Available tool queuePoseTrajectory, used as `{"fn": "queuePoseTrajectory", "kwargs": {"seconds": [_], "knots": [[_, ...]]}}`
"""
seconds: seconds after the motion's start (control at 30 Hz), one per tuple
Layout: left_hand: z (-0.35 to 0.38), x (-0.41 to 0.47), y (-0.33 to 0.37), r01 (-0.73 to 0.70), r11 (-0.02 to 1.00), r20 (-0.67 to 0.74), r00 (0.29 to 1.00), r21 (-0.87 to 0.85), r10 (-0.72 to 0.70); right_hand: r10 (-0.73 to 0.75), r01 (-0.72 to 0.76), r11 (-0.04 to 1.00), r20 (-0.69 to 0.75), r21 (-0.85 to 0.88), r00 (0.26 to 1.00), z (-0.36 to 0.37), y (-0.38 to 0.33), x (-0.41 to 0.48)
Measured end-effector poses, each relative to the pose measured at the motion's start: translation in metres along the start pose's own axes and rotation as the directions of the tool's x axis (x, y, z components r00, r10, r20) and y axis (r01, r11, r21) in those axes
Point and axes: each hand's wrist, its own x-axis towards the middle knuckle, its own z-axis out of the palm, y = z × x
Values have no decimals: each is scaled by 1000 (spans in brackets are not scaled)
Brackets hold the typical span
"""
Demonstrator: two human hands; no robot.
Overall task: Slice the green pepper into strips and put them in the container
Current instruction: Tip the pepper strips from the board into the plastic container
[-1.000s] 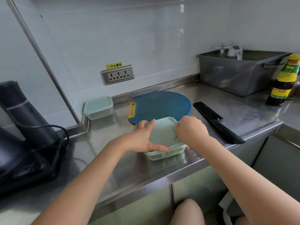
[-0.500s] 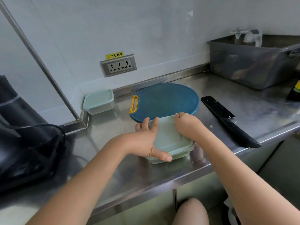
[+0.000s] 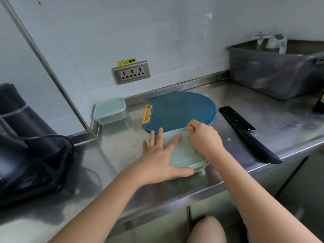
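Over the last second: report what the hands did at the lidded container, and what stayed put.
The left hand has uncurled: its fingers now lie spread flat on the lid, thumb along the near rim. The right hand has slid to the lid's far right corner and pinches it there. The container, cutting board, knife and small container have not moved.

A kitchen: a steel counter (image 3: 122, 151) (tiled wall (image 3: 175, 41) behind) bears a cutting board (image 3: 182, 109) and a knife (image 3: 245, 132).

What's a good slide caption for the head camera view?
Left hand presses flat on the green container lid while right hand pinches its far corner; cutting board and knife lie nearby.
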Motion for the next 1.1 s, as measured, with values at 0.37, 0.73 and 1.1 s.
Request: {"fn": "queuePoseTrajectory", "kwargs": {"seconds": [0.37, 0.73, 1.1], "knots": [[18, -8, 10, 12, 992, -253, 967, 123, 20, 14, 3, 987, -98, 163, 995, 3, -6, -3], [-4, -35, -60, 134, 979, -176, 979, 155, -106, -93, 7, 925, 209, 380, 974, 33, -51, -4], [-33, 9, -152, 278, 960, -239, 932, -15, -274, -165, 188, 973, 167, -132, 972, 12, -30, 19]]}}
